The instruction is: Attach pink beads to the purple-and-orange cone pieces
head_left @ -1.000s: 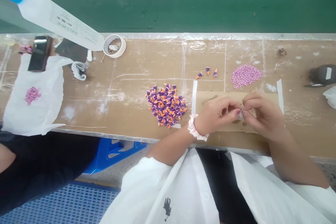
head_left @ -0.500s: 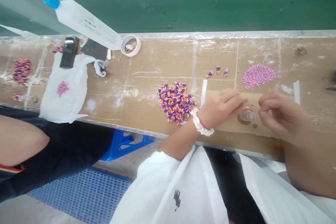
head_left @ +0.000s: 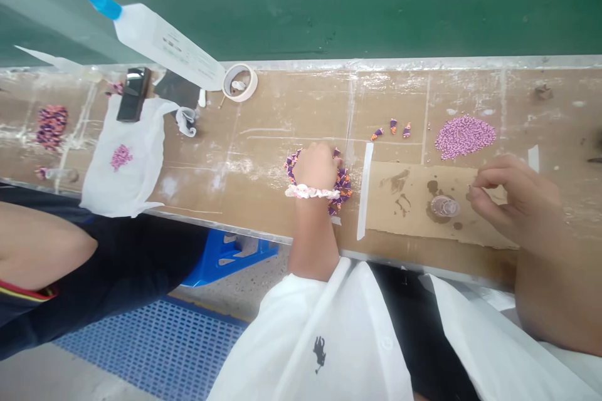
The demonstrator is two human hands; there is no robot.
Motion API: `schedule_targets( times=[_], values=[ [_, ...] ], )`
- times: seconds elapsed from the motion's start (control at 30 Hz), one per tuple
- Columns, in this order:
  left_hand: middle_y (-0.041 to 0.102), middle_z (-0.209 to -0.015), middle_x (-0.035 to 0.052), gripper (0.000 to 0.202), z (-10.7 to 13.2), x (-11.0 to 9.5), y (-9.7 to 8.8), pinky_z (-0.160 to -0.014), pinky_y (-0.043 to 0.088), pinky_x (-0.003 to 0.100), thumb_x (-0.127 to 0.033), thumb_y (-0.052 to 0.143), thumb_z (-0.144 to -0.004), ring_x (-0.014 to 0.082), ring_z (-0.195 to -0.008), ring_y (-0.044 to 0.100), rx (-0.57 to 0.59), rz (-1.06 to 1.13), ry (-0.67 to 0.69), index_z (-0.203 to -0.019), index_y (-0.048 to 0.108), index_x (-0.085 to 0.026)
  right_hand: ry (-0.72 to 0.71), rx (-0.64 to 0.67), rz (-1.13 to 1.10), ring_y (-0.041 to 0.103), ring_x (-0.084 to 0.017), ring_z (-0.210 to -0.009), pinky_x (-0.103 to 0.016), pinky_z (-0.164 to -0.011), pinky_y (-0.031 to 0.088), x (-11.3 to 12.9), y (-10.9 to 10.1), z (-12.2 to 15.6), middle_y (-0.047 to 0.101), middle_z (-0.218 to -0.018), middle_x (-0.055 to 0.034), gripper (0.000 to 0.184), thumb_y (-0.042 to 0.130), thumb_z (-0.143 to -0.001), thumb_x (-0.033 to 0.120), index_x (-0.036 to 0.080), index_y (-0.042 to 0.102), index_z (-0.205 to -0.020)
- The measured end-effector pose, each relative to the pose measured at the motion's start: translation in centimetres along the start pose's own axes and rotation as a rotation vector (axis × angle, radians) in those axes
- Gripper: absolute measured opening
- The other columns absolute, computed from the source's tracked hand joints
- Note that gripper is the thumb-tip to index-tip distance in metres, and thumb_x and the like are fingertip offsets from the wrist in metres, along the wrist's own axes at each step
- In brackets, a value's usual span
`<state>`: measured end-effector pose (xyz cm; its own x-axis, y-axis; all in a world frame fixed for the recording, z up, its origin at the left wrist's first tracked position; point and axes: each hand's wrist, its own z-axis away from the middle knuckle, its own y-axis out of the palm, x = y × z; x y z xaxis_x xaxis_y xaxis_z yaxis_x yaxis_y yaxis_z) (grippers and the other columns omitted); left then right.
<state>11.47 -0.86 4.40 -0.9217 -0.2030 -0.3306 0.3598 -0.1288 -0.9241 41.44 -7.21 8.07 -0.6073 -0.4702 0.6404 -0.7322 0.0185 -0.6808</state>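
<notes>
My left hand (head_left: 316, 166), with a scrunchie (head_left: 310, 192) on its wrist, is over a pile of small purple and orange figure pieces (head_left: 346, 183). The back of the hand hides its fingertips and much of the pile. To the right, my right hand (head_left: 515, 197) is closed in a pinch above a cardboard sheet (head_left: 399, 225). What its fingertips hold is too small to make out. Just left of it a small clear container (head_left: 444, 205) stands on the sheet among wet spots. Behind the sheet lies a heap of tiny pink pieces (head_left: 465, 136).
Three loose purple-orange pieces (head_left: 394, 126) lie behind the sheet. Further left are a tape roll (head_left: 254, 83), a white bottle with blue nozzle (head_left: 164, 44), a phone (head_left: 133, 94) and a white plastic bag (head_left: 101, 182). Another person's leg (head_left: 42, 244) shows at the left.
My left hand has moved left from beside the small container to the purple-orange pile. My right hand stays near the container, still pinched, slightly further right. The view has shifted a little.
</notes>
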Motion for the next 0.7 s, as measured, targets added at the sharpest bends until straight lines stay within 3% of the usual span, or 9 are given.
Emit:
schedule_targets(
  times=[0.17,0.27,0.37,0.5,0.6,0.7],
  values=[
    [0.059,-0.068,0.0073,0.018,-0.2,-0.7,0.5,-0.069,0.045,0.034,-0.018,0.054,-0.081,0.0220,-0.073,0.058,-0.051,-0.102,0.084,-0.064,0.053,-0.020,-0.173,-0.021,0.073,0.051,-0.017,-0.063,-0.035,-0.052,0.041,-0.2,0.2,-0.4,0.054,-0.073,-0.0023,0.026,0.060,-0.081,0.004,0.029,0.053,-0.087],
    [0.061,-0.080,0.0120,0.017,-0.2,-1.7,0.5,-0.078,0.044,0.038,-0.013,0.045,-0.085,0.0257,-0.085,0.058,-0.061,-0.112,0.154,-0.070,0.053,-0.019,-0.187,0.005,0.097,0.051,-0.016,-0.064,-0.032,-0.055,0.042,-0.7,0.0,-0.4,0.052,-0.075,-0.0017,0.027,0.060,-0.081,0.002,0.026,0.049,-0.088],
    [0.058,-0.086,0.0096,0.016,0.2,-3.0,0.4,-0.076,0.041,0.035,-0.013,0.042,-0.087,0.0222,-0.084,0.054,-0.067,0.064,0.266,-0.074,0.046,-0.020,-0.195,0.133,0.136,0.051,-0.015,-0.065,-0.031,-0.057,0.043,-1.0,-0.4,-0.1,0.053,-0.077,-0.0014,0.023,0.058,-0.083,0.006,0.025,0.048,-0.088],
    [0.043,-0.064,-0.0007,0.027,1.6,-5.1,0.8,-0.061,0.032,0.030,-0.015,0.039,-0.090,0.0145,-0.061,0.040,0.037,0.438,0.392,-0.067,0.029,-0.023,-0.165,0.336,0.240,0.046,-0.015,-0.062,-0.029,-0.055,0.039,-0.6,-0.9,0.2,0.049,-0.073,-0.0003,0.014,0.054,-0.088,0.015,0.023,0.047,-0.080],
    [0.033,-0.056,-0.0036,0.029,2.7,-6.4,1.5,-0.056,0.024,0.030,-0.016,0.036,-0.091,0.0127,-0.052,0.030,0.114,0.564,0.413,-0.065,0.025,-0.023,-0.140,0.408,0.224,0.045,-0.014,-0.059,-0.029,-0.054,0.036,0.0,-0.9,0.2,0.048,-0.069,0.0005,0.017,0.053,-0.090,0.017,0.023,0.046,-0.075],
    [0.035,-0.055,-0.0040,0.032,3.4,-7.3,2.3,-0.055,0.023,0.030,-0.025,0.036,-0.096,0.0116,-0.051,0.032,0.147,0.631,0.447,-0.064,0.027,-0.022,-0.172,0.434,0.213,0.045,-0.014,-0.059,-0.029,-0.054,0.035,0.4,-0.9,0.0,0.049,-0.067,0.0009,0.019,0.052,-0.091,0.017,0.023,0.045,-0.074]
  ],
)
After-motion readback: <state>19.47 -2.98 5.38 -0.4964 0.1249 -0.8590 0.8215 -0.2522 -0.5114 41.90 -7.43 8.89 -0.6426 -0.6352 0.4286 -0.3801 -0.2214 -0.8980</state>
